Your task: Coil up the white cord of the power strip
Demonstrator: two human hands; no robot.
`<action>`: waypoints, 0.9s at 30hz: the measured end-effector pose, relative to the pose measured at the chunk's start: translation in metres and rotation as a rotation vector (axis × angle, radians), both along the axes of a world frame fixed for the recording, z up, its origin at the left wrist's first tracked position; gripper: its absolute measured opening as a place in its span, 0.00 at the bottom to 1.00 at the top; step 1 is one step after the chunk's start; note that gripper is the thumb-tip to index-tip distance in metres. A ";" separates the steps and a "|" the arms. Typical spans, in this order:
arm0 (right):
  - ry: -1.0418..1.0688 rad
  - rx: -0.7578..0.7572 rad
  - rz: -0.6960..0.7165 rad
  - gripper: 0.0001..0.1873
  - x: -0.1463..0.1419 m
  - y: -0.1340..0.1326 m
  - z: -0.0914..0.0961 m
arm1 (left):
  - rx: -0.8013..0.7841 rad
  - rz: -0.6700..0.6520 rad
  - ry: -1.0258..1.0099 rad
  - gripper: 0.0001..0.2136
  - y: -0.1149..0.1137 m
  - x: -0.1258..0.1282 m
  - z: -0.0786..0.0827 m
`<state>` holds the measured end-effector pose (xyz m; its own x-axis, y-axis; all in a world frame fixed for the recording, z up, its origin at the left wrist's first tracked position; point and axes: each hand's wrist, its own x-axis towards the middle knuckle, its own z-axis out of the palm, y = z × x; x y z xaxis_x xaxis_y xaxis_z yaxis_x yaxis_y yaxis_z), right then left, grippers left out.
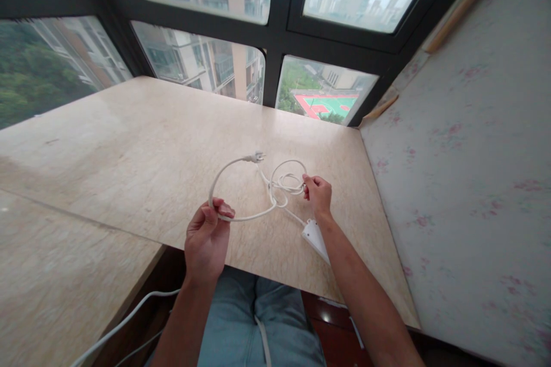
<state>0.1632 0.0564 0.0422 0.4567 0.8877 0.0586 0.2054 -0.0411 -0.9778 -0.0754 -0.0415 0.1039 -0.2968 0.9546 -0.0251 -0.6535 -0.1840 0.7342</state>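
Note:
A white power cord (241, 219) lies looped on the beige marble sill (142, 155). Its plug (257, 156) points away from me at the top of a big loop. My left hand (208, 241) is closed around the near part of that loop, thumb on top. My right hand (318, 195) pinches a small tangle of coils (286, 183) to the right. Under my right wrist rests the white power strip body (315, 238), partly hidden by my forearm.
Dark-framed windows (275, 40) run along the far edge of the sill. A floral-papered wall (473, 155) closes the right side. Another white cable (124, 321) hangs below the sill's near edge at left, beside my jeans-clad legs (253, 321).

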 end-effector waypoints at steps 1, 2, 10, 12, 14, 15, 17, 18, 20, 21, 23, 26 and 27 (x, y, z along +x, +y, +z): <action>0.009 0.012 -0.020 0.20 0.003 0.001 0.000 | 0.006 0.008 0.000 0.13 0.001 -0.004 0.002; 0.019 0.022 -0.041 0.20 0.005 0.002 0.001 | 0.006 0.022 0.003 0.12 0.001 -0.008 0.003; 0.133 0.044 -0.242 0.17 0.028 0.009 0.002 | -0.120 0.103 0.003 0.16 0.016 -0.028 -0.015; 0.143 0.054 -0.272 0.17 0.032 0.010 0.001 | -0.124 0.098 -0.002 0.16 0.020 -0.029 -0.024; 0.154 0.077 -0.292 0.17 0.034 0.011 -0.001 | -0.128 0.086 0.001 0.16 0.024 -0.030 -0.033; 0.160 0.089 -0.300 0.18 0.035 0.012 -0.001 | -0.133 0.083 0.004 0.16 0.026 -0.030 -0.037; 0.162 0.103 -0.314 0.18 0.037 0.012 -0.003 | -0.152 0.086 0.013 0.16 0.030 -0.031 -0.044; 0.156 0.105 -0.315 0.18 0.037 0.013 -0.003 | -0.164 0.092 0.018 0.15 0.032 -0.032 -0.048; 0.137 0.101 -0.298 0.19 0.038 0.013 -0.004 | -0.188 0.107 0.030 0.15 0.036 -0.034 -0.052; 0.131 0.098 -0.281 0.19 0.038 0.013 -0.005 | -0.198 0.117 0.038 0.16 0.039 -0.034 -0.054; 0.134 0.084 -0.241 0.19 0.038 0.013 -0.005 | -0.223 0.133 0.051 0.16 0.043 -0.036 -0.054; 0.154 0.049 -0.183 0.19 0.035 0.012 -0.006 | -0.285 0.125 0.054 0.14 0.046 -0.038 -0.050; 0.153 0.041 -0.161 0.18 0.034 0.011 -0.006 | -0.313 0.108 0.057 0.14 0.045 -0.038 -0.048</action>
<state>0.1973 0.0678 0.0364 0.5986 0.8010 0.0125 0.0485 -0.0206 -0.9986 -0.1137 0.0039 0.0560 -0.4050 0.8663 -0.2925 -0.5987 -0.0095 0.8009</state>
